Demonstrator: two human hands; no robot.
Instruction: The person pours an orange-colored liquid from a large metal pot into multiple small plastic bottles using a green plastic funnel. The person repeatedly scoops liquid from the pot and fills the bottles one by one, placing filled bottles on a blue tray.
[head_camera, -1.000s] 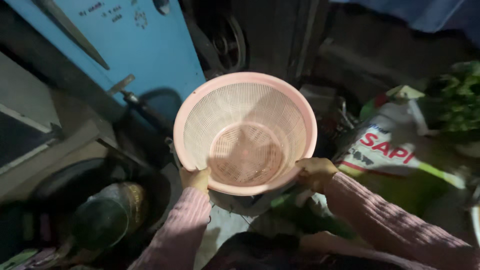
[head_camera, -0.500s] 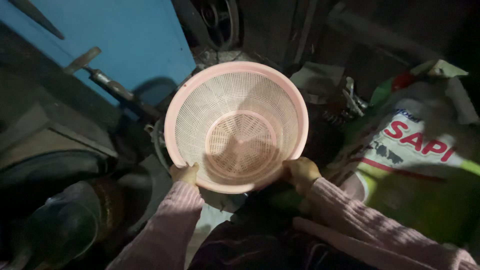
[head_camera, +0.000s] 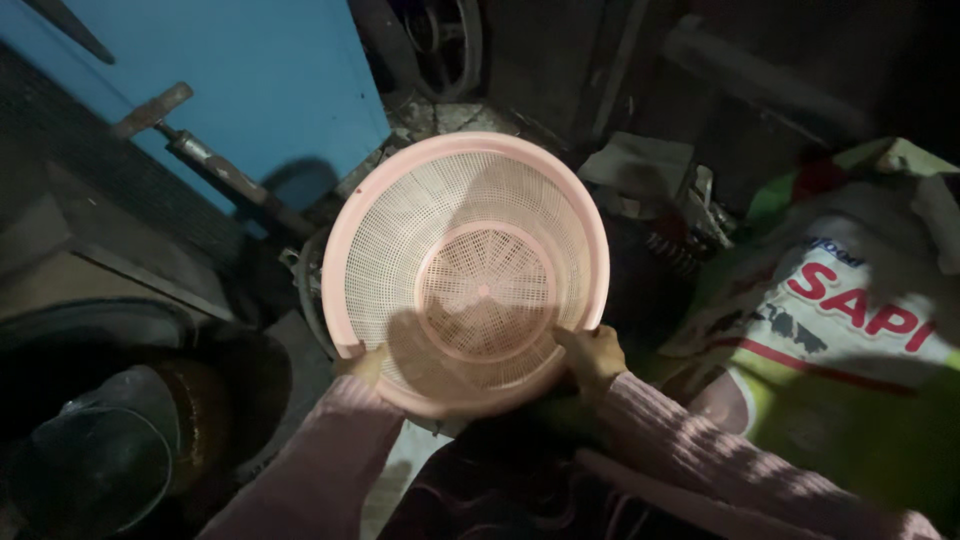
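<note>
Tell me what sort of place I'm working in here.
Likely a cluttered storage shed or yard corner: a printed sack on the right, a long-handled tool leaning against a blue wall, dark pots at lower left.

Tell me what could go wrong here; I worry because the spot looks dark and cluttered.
The pink basket is gripped only at its near rim by the left hand and right hand, so it could tip forward. The tool handle leaning on the blue panel and the printed sack crowd it; a snag seems possible.
</note>
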